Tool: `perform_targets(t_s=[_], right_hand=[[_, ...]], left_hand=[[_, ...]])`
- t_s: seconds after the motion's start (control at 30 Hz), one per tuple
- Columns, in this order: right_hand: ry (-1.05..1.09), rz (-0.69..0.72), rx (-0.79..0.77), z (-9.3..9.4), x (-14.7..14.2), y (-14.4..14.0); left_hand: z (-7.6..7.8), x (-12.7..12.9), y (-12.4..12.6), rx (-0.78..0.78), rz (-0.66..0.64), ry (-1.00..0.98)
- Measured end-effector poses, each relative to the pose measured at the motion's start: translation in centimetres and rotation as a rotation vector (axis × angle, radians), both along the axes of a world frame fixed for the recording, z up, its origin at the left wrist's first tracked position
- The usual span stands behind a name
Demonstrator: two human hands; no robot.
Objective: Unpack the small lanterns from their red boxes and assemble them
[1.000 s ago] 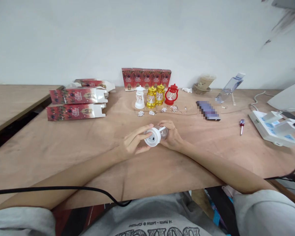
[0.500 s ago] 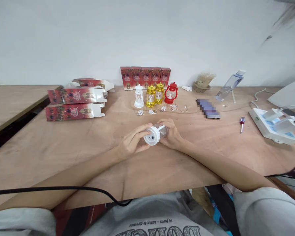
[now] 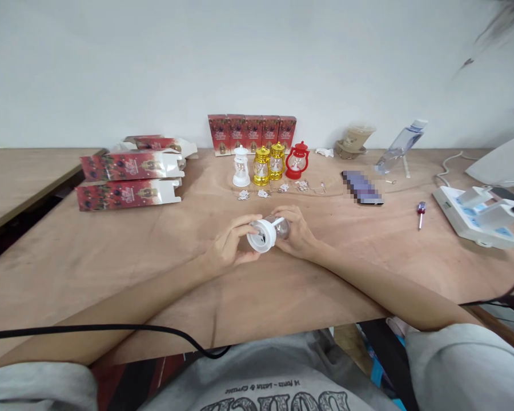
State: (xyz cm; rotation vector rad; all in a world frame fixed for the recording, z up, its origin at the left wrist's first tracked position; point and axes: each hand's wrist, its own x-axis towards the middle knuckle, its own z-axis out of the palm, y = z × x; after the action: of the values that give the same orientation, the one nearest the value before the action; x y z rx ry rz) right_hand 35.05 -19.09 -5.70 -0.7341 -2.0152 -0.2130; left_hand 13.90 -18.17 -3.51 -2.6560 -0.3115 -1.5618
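Observation:
A white toy lantern [image 3: 263, 235] lies on its side between my hands, its round base turned toward the left and me. Dark parts show inside the base. My left hand [image 3: 235, 242] is closed on the rim of the base. Around the clear globe and the far end, the fingers of my right hand [image 3: 296, 231] are wrapped, hiding the top. Farther back stand a white lantern [image 3: 241, 168], two gold lanterns [image 3: 261, 168] and a red lantern [image 3: 297, 162]. In front of them lie several small white tags with wire loops [image 3: 263, 194].
Red printed boxes [image 3: 252, 134] stand against the wall; opened ones [image 3: 128, 194] lie at left. On the right are a phone [image 3: 363, 188], a screwdriver [image 3: 420, 215], a power strip [image 3: 475, 220], a cup [image 3: 356, 140] and a tilted bottle [image 3: 402, 148]. A black cable [image 3: 111, 328] crosses the near edge.
The lantern's base has turned slightly toward me, and more of the dark parts inside it show. My left fingertips have shifted a little on its rim. Both hands keep hold.

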Motion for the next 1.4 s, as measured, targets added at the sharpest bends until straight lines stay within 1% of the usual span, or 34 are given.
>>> perform_targets(t_s=[0.17,0.23,0.33,0.4,0.53,0.67,0.77,0.83,0.87,0.9,0.97,1.0,1.07,1.1,1.17,1.27,1.4], right_hand=[[-0.011,-0.006,-0.014,0.5,-0.3,-0.3],[-0.029,0.002,0.014,0.8,-0.3,-0.6],[-0.051,0.0,0.118,1.3,-0.2,-1.2],[-0.038,-0.013,0.146,1.4,-0.1,-1.7],[0.015,-0.066,0.066,1.2,-0.8,-2.6],[0.074,-0.13,0.045,1.0,-1.8,-3.3],[0.128,-0.061,0.018,1.0,-1.7,-3.3],[0.195,-0.013,-0.002,0.9,-1.0,-2.6],[0.237,-0.015,-0.021,0.9,-0.4,-2.1],[0.276,-0.037,-0.042,0.9,0.4,-1.3],[0.352,-0.139,-0.103,0.8,2.5,0.7],[0.369,-0.211,-0.122,0.7,3.6,1.8],[0.412,-0.404,-0.225,0.6,6.1,3.9],[0.434,-0.511,-0.27,0.6,7.2,4.7],[0.416,-0.658,-0.354,0.5,9.3,5.9],[0.408,-0.768,-0.442,0.4,11.4,6.8],[0.42,-0.832,-0.538,0.4,12.6,7.1]], left_hand=[[0.3,0.0,0.5,-0.035,-0.091,0.001],[0.3,-0.1,0.5,-0.046,-0.095,0.017],[0.4,-0.2,0.3,-0.006,-0.07,0.025],[0.4,-0.1,0.1,0.057,-0.047,0.03],[0.4,-0.1,-0.1,0.174,0.018,0.028],[0.0,-0.2,0.0,0.24,0.054,0.036],[-0.1,-0.3,0.2,0.247,0.085,0.035],[-0.1,-0.3,0.4,0.249,0.132,0.036],[0.0,-0.4,0.4,0.257,0.156,0.038],[0.0,-0.4,0.5,0.267,0.179,0.039],[0.0,-0.5,0.6,0.284,0.216,0.035],[0.0,-0.5,0.7,0.289,0.231,0.033],[-0.1,-0.5,0.8,0.286,0.267,0.035],[-0.1,-0.5,0.8,0.282,0.282,0.044],[-0.2,-0.5,0.9,0.272,0.295,0.065],[-0.3,-0.4,1.1,0.265,0.277,0.066],[-0.1,-0.4,1.0,0.28,0.264,0.063]])
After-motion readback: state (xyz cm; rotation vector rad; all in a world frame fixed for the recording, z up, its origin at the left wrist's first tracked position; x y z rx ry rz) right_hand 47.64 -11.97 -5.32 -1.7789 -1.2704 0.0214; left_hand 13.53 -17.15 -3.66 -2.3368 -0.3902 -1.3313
